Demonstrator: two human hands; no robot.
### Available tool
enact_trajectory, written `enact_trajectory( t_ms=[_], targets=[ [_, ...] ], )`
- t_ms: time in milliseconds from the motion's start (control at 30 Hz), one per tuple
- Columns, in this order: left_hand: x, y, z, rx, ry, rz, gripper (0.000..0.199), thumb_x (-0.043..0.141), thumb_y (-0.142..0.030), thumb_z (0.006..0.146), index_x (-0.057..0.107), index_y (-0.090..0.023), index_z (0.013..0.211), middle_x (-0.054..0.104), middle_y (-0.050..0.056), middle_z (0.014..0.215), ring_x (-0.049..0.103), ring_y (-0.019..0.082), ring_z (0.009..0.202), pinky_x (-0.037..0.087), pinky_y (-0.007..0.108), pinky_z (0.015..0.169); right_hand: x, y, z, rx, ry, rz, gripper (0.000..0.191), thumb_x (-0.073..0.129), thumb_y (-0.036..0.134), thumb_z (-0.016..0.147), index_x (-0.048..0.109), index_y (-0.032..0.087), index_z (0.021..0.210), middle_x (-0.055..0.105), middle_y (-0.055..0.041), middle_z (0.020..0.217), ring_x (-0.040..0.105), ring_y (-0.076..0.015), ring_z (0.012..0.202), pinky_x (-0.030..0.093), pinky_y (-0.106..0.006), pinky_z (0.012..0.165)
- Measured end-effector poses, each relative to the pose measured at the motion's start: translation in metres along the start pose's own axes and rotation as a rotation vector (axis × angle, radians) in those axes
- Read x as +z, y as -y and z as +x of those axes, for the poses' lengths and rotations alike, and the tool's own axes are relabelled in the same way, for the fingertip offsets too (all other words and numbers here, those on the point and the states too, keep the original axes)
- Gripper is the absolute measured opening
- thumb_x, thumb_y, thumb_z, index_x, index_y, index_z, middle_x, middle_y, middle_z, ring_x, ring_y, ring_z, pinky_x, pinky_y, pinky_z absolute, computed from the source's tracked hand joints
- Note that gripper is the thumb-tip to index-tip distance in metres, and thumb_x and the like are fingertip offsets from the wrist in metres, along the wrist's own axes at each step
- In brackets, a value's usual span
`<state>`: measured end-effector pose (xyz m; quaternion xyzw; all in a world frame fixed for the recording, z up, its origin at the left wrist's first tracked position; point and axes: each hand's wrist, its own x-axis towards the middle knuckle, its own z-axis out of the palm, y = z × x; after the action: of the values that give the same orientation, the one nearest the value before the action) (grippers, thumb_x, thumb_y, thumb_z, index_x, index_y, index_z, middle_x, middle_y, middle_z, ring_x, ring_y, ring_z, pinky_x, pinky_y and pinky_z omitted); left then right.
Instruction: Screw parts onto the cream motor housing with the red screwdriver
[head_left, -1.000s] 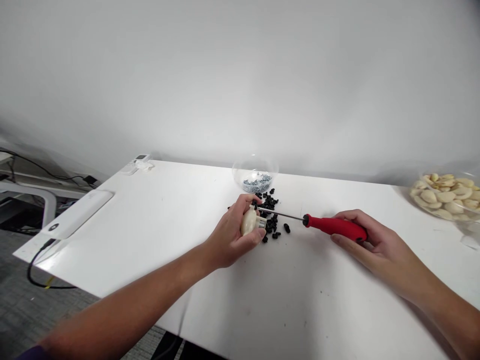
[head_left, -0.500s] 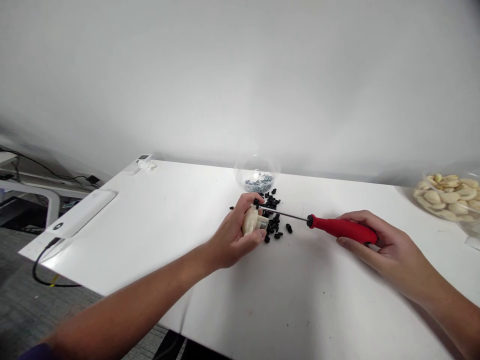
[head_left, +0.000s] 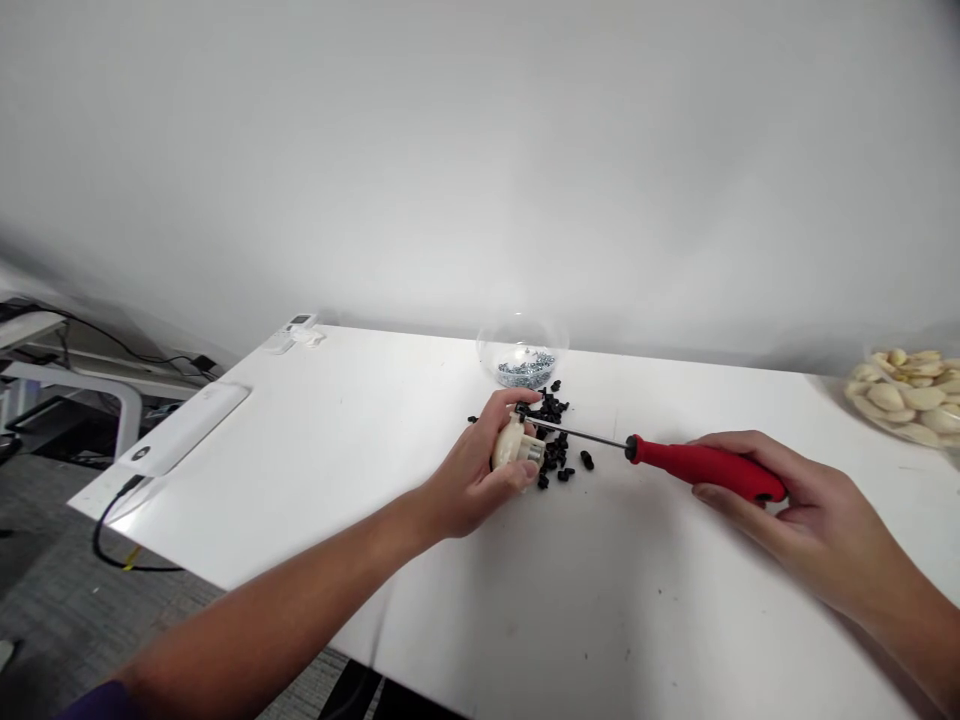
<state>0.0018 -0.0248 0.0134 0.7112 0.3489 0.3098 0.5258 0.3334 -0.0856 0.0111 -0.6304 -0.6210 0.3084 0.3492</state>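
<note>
The left hand curls its fingers closed around a ribbed cream plastic housing with a metal end, held just above the white desk. The right hand wraps a rubbery red screwdriver, its thin steel shaft reaching the housing's top, beside loose black plastic pieces.
</note>
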Motion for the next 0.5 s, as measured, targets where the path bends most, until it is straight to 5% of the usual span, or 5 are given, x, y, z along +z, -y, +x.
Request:
enact_trajectory(
  t_ms=[500],
  targets=[
    [0.001,0.002,0.003,-0.065,-0.038,-0.071,0.039,0.054,-0.035,0.089,0.05,-0.024,0.126,0.056,0.001,0.092,0.045,0.014,0.07,0.036,0.027,0.062,0.001,0.01,-0.006,0.042,0.024,0.001,0.047,0.08,0.069,0.081,0.073,0.031,0.107,0.075,-0.0035,0.087,0.061,-0.0238,0.067,0.051,-0.035,0.058]
  ],
)
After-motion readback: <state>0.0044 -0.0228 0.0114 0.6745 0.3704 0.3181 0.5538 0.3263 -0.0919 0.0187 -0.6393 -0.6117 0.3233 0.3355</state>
